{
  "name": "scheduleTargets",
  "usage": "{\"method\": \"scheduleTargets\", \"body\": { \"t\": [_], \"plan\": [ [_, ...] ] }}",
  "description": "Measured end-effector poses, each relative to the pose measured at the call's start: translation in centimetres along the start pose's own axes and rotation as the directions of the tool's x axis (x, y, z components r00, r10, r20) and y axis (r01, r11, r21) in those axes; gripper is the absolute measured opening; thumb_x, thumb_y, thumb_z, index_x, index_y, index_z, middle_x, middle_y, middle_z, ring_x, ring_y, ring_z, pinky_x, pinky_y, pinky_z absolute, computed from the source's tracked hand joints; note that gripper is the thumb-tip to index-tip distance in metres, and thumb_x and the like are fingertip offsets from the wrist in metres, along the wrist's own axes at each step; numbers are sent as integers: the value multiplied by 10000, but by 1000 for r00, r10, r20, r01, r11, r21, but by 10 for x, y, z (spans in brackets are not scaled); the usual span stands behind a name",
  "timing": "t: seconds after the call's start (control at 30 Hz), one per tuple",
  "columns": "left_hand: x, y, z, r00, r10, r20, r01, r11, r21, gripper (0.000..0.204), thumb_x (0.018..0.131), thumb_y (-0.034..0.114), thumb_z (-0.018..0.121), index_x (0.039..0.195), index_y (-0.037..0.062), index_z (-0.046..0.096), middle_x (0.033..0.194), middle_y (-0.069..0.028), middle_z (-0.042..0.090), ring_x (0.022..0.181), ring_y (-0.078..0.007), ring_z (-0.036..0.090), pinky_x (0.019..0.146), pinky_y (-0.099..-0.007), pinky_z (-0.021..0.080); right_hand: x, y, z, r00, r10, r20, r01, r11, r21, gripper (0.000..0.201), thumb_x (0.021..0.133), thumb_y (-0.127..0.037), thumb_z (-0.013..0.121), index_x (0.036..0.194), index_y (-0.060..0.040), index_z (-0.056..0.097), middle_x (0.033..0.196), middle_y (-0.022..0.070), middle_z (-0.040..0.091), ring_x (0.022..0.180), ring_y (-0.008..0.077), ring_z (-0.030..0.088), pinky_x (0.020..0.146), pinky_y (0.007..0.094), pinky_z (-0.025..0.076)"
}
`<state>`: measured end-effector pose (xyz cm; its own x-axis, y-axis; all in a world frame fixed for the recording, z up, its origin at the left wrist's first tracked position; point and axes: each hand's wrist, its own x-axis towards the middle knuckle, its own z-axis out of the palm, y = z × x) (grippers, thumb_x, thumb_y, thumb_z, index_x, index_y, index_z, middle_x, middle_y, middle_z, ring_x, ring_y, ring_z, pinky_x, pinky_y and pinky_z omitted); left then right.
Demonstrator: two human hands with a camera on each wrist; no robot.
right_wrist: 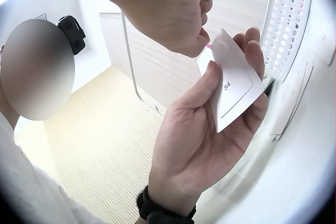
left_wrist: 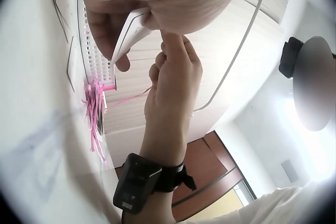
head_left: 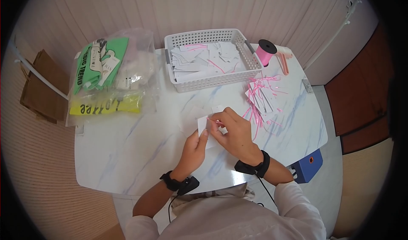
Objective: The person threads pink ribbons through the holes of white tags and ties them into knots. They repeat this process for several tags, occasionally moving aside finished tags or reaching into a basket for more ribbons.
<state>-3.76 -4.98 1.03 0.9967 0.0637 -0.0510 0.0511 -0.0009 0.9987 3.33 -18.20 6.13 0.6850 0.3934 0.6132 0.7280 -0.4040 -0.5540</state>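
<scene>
My left hand (head_left: 192, 153) holds a small white card (right_wrist: 236, 90) between thumb and fingers, over the table. The number 84 and a thin printed line show on the card's face in the right wrist view. At its upper corner, my right hand (head_left: 236, 134) pinches a thin pink ribbon (right_wrist: 209, 46), which meets the card there. In the left wrist view a strand of pink ribbon (left_wrist: 134, 98) trails from the right hand towards a pile of cards with pink ribbons (head_left: 262, 99). The right fingertips are partly hidden in both wrist views.
A white perforated basket (head_left: 212, 82) full of white cards stands at the back of the marble-patterned table (head_left: 123, 155). Right of it are a pink ribbon spool (head_left: 264, 55) and pink-handled scissors (head_left: 284, 65). Clear plastic bags (head_left: 136, 76) with green and yellow packaging lie at left.
</scene>
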Motion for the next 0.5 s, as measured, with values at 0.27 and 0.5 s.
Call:
{"method": "scheduleTargets", "body": {
  "t": [0.27,0.5],
  "plan": [
    [1,0,2,997,64,-49,-61,996,61,325,1022,212,399,1195,-28,533,992,-42,617,898,-73,523,813,-246,431,-1,-1,1,1000,-30,6,30,998,-60,131,745,-65,705,838,-76,613,716,32,539,549,182,592,458,294,455],
    [2,1,7,992,106,-62,-103,994,43,314,1020,223,404,1158,-25,538,846,-26,557,763,-72,466,697,-250,401,0,0,1,1000,-23,-4,23,999,-45,136,743,-55,702,842,-74,610,710,30,536,551,177,594,463,291,457]
  ]
}}
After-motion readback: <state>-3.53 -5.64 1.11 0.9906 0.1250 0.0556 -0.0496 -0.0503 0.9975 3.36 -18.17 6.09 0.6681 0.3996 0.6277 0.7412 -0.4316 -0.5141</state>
